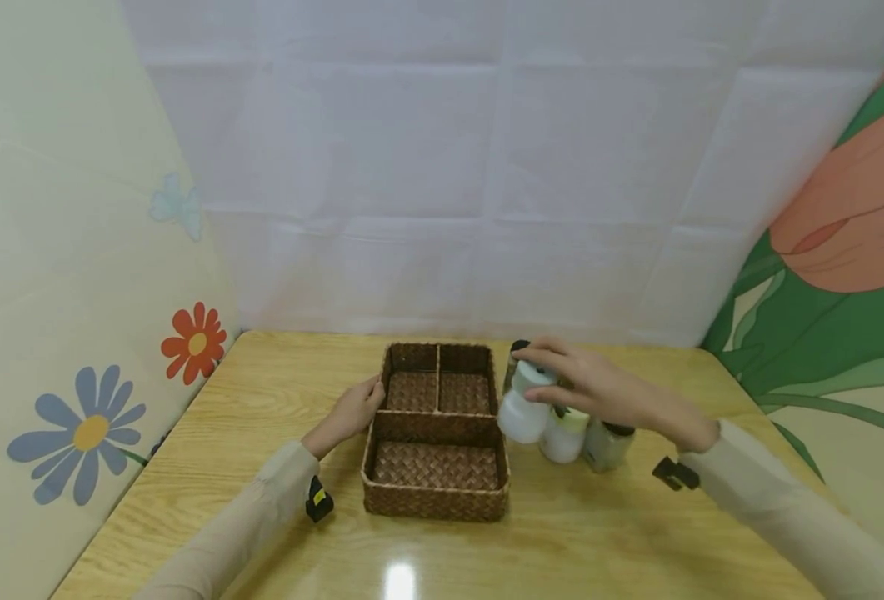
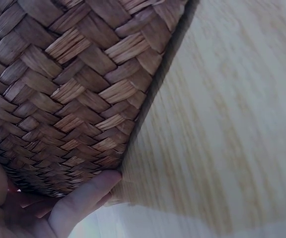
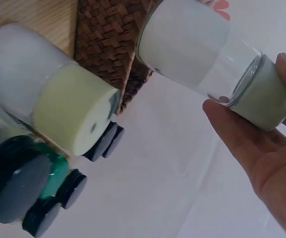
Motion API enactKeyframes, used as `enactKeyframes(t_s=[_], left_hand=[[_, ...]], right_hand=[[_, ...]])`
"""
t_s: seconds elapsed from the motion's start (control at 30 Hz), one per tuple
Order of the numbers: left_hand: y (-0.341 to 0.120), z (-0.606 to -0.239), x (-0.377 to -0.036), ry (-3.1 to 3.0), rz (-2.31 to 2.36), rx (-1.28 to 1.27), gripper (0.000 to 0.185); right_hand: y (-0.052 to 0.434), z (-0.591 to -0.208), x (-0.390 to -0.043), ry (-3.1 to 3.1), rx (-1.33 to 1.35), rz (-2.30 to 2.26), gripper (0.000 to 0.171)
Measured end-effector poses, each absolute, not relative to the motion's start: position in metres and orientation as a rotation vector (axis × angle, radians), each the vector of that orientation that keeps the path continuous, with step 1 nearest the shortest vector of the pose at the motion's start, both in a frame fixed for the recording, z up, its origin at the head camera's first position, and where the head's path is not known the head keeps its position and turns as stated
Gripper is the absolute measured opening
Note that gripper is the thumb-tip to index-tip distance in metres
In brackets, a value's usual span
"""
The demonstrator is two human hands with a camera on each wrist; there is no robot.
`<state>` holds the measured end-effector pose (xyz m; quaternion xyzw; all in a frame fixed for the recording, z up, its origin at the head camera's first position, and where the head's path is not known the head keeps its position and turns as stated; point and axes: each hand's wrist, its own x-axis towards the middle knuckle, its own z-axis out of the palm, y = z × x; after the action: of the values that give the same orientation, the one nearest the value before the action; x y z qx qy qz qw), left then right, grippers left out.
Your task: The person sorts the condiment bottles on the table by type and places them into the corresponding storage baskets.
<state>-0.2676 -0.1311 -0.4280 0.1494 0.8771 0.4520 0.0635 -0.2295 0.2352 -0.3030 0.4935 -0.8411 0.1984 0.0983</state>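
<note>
My left hand [image 1: 352,412] grips the left side of a brown woven basket [image 1: 436,503], which has one wide front compartment and two smaller ones behind. In the left wrist view its fingers lie against the woven wall near a corner. My right hand [image 1: 599,387] holds a clear glass jar [image 1: 522,417] by its pale green lid, fingers around the lid. White contents partly fill the jar [image 3: 182,42]. It hangs tilted above the table, just off the basket's right wall.
Right of the basket stand a yellow-lidded jar [image 1: 561,443] with white contents and a black-lidded jar [image 1: 608,446]. Behind them is another black-topped container [image 1: 512,358]. The right wrist view shows several smaller black lids and a green bottle [image 3: 56,173]. White cloth [image 1: 374,167] hangs behind the table.
</note>
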Motion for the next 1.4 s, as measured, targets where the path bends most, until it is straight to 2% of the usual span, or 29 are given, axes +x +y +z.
enactKeyframes(t_s=[0.4, 1.4], left_hand=[[-0.132, -0.429, -0.270, 2.681, 1.333, 0.467, 0.051], [-0.131, -0.432, -0.272, 2.678, 1.356, 0.535, 0.050]], right_hand=[[0.216, -0.284, -0.233, -2.566, 1.423, 0.612, 0.055], [0.168, -0.281, -0.272, -2.639, 1.351, 0.584, 0.057]])
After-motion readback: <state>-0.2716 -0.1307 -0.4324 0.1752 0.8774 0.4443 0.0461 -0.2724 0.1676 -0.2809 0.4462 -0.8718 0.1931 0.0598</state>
